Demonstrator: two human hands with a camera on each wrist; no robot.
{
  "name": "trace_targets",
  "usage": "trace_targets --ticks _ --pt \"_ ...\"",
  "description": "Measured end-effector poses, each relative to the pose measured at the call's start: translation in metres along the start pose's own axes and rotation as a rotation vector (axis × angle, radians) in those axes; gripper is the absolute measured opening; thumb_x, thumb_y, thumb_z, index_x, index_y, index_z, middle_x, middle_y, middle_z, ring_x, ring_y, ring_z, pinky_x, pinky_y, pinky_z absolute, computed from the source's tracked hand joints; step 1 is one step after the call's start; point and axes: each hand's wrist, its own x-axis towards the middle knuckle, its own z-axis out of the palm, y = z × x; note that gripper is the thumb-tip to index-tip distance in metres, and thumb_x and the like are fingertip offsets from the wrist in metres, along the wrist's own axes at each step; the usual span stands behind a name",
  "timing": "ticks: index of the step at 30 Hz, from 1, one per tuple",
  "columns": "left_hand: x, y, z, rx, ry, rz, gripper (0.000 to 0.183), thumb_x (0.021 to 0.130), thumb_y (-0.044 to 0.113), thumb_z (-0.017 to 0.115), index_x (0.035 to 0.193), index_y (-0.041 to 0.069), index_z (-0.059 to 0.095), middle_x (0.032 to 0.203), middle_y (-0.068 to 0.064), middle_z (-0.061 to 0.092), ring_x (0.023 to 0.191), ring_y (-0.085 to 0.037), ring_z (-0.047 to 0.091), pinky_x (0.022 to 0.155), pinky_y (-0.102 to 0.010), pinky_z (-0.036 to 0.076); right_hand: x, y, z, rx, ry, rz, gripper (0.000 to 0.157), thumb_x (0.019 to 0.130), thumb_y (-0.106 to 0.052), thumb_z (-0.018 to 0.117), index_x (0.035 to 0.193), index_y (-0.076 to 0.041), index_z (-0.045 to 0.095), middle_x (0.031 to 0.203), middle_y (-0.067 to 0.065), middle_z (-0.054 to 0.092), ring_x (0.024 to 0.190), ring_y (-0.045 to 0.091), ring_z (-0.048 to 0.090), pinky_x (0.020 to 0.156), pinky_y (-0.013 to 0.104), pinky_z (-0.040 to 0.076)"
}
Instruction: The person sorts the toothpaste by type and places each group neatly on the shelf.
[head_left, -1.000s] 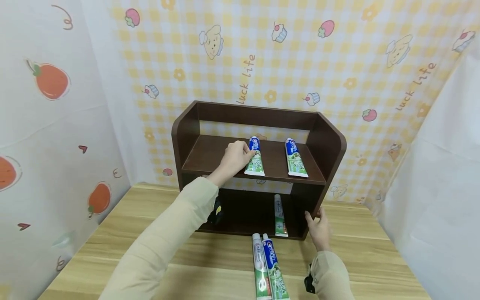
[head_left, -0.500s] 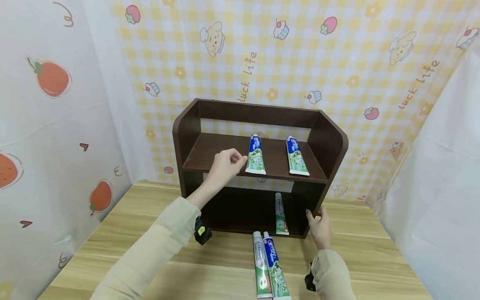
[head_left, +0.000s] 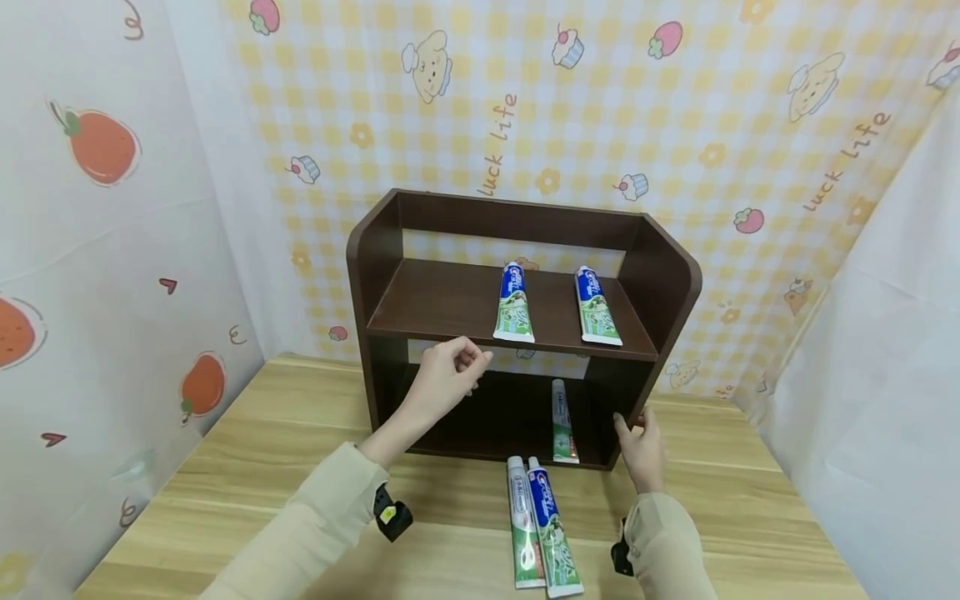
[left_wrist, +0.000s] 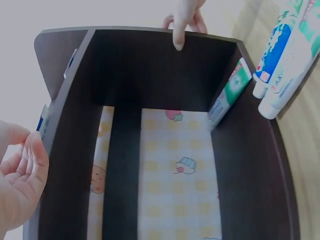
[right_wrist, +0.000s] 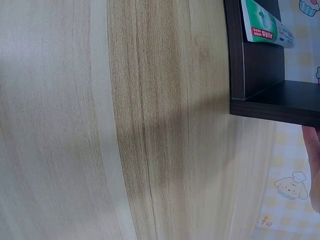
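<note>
My left hand (head_left: 448, 379) hangs in front of the dark brown shelf (head_left: 517, 350), just below the upper board's front edge. Its fingers are loosely bent, thumb near forefinger, with nothing between them. Closest above it on the upper board lies a blue-and-green toothpaste tube (head_left: 513, 304); a matching toothpaste tube (head_left: 597, 307) lies to its right. My right hand (head_left: 643, 454) grips the shelf's right side panel low down, thumb on the inner face, as the left wrist view shows. A silver-and-green toothpaste tube (head_left: 563, 423) lies on the lower board at the right.
On the wooden table (head_left: 442, 542) before the shelf, a silver-and-green toothpaste tube (head_left: 524, 525) and a blue-and-green toothpaste tube (head_left: 552, 533) lie side by side. A checked cloth (head_left: 315, 100) hangs close behind the shelf. White cloths flank the table on both sides.
My left hand has let go of the toothpaste tube on the upper board and moved down and left. That tube stays lying there. My right hand keeps its grip on the side panel.
</note>
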Motion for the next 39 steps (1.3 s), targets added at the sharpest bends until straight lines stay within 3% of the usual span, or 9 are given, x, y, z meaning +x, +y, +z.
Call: trace_targets --ticks 9,13,22,30,35,39 --pt "-0.014 -0.014 0.010 -0.084 -0.042 -0.069 0.017 0.089 0.020 0.059 0.080 0.007 0.062 0.064 -0.005 0.059 0.058 -0.027 0.061 0.052 -0.025 0.053 -0.002 -0.001 -0.003 -0.005 -0.008 0.007 0.026 0.090 -0.030 0.055 0.101 -0.008 0.047 0.117 0.023 0.056 0.106 0.039 0.052 0.083 0.048 0.037" --pt "-0.022 -0.020 0.016 -0.109 -0.065 -0.100 0.017 0.088 0.021 0.060 0.080 0.006 0.062 0.064 -0.005 0.060 0.054 -0.019 0.059 0.053 -0.029 0.054 -0.002 -0.002 -0.003 -0.007 -0.007 0.007 0.026 0.090 -0.030 0.054 0.101 -0.007 0.047 0.117 0.023 0.057 0.107 0.039 0.052 0.083 0.048 0.037" --pt "-0.039 -0.040 0.035 -0.162 -0.114 -0.145 0.019 0.089 0.018 0.058 0.086 0.000 0.062 0.069 -0.010 0.063 0.052 -0.010 0.058 0.050 -0.021 0.052 -0.003 -0.001 -0.002 0.006 0.003 0.009 0.027 0.091 -0.031 0.053 0.100 -0.007 0.047 0.117 0.022 0.056 0.105 0.038 0.052 0.080 0.046 0.038" --pt "-0.053 -0.053 0.052 -0.204 -0.189 -0.248 0.017 0.089 0.014 0.057 0.090 -0.002 0.062 0.073 -0.013 0.066 0.061 -0.020 0.065 0.054 -0.021 0.054 0.000 -0.001 -0.002 -0.005 -0.007 0.026 0.028 0.091 -0.034 0.052 0.101 -0.009 0.046 0.121 0.022 0.055 0.088 0.034 0.053 0.077 0.043 0.039" --pt "-0.060 -0.063 0.062 -0.266 -0.218 -0.296 0.016 0.089 0.011 0.057 0.091 -0.005 0.061 0.079 -0.021 0.066 0.065 -0.023 0.066 0.057 -0.023 0.055 -0.001 -0.002 -0.001 -0.003 -0.002 0.017 0.028 0.090 -0.033 0.053 0.100 -0.008 0.046 0.119 0.023 0.055 0.091 0.035 0.054 0.080 0.045 0.039" --pt "-0.068 -0.071 0.073 -0.264 -0.238 -0.320 0.014 0.087 0.006 0.057 0.091 -0.006 0.061 0.078 -0.022 0.066 0.067 -0.027 0.066 0.060 -0.031 0.057 -0.002 -0.003 -0.001 0.000 0.011 0.007 0.026 0.090 -0.030 0.055 0.099 -0.007 0.047 0.117 0.024 0.057 0.091 0.036 0.055 0.081 0.046 0.038"
